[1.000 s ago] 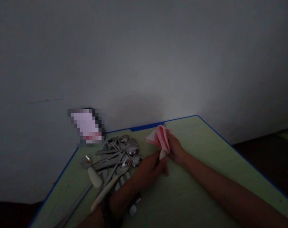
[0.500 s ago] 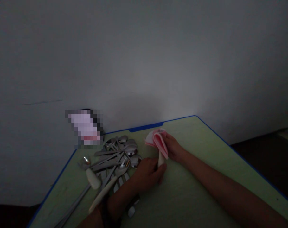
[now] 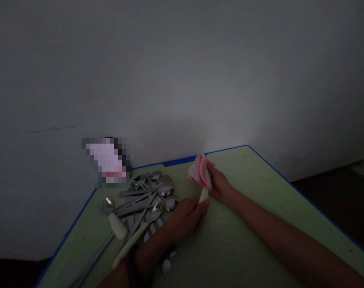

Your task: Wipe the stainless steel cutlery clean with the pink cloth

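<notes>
My left hand [image 3: 188, 219] is closed around the lower part of a utensil's cream-coloured handle [image 3: 203, 195]. The utensil's upper end is hidden inside a folded pink-and-white cloth [image 3: 200, 170], so its kind does not show. My right hand [image 3: 221, 186] is closed on that cloth, pressing it around the utensil from the right side. Just left of my left hand lies a heap of metal spoons [image 3: 165, 189], forks and other cutlery. A fork with a cream handle [image 3: 133, 240] lies partly under my left forearm.
A pale green table [image 3: 244, 240] with a blue edge stands against a grey wall [image 3: 182, 80]. At the back left, a blurred-out phone-like object [image 3: 108, 160] leans by the wall. A utensil with a short, thick cream handle [image 3: 118, 226] lies left of the heap.
The cloth has shifted a little upward and its folds have turned. My left hand has rolled slightly on the handle. The cutlery heap has not moved.
</notes>
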The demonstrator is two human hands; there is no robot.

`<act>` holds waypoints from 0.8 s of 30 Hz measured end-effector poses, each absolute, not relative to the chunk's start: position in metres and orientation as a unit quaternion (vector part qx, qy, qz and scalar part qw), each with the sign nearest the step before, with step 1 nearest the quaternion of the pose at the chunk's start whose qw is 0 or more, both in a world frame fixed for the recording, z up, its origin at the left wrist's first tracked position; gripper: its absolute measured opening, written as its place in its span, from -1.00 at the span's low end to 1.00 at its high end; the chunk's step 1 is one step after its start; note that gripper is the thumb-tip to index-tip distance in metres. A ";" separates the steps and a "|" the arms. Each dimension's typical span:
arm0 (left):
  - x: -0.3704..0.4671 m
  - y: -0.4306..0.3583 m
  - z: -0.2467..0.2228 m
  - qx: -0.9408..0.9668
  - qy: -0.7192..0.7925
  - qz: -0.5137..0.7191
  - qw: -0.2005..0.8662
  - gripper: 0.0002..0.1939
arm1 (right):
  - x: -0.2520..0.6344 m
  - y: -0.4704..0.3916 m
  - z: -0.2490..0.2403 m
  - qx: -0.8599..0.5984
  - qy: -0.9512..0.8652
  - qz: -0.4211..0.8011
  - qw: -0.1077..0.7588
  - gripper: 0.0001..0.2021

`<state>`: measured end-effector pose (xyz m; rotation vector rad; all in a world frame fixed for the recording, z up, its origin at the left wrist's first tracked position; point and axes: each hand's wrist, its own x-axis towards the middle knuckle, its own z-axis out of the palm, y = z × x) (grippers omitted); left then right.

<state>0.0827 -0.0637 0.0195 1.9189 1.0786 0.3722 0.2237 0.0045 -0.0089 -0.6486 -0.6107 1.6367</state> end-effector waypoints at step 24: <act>0.083 -0.064 0.021 0.790 0.371 0.161 0.461 -0.53 | 0.225 0.000 -0.005 -0.286 -0.263 0.725 0.568 -0.76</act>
